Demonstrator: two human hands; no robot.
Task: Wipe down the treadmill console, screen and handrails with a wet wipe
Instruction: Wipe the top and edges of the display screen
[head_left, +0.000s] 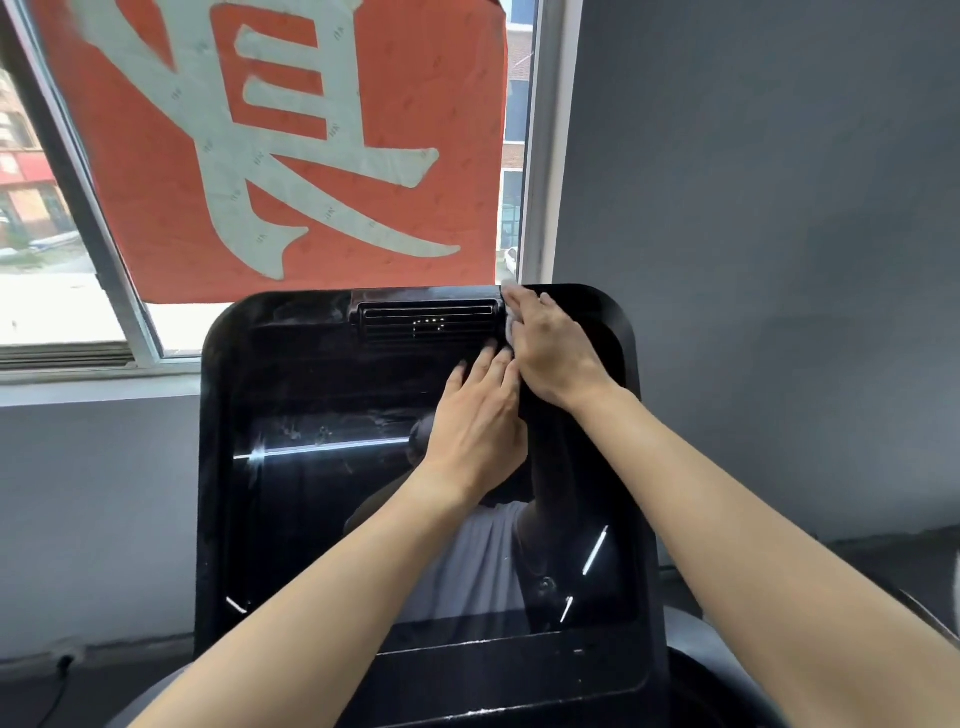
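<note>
Fingers (525, 306) of the right hand (558, 358) are laid flat, pressing a white wet wipe (511, 326) against the top edge of the console (221, 441), right of frame centre. The left hand (478, 421) is spread flat on the screen (311, 519). The wipe is judged limp, light and damp, best pinned under flat fingers. Its axis is hidden. The console stands upright.
</note>
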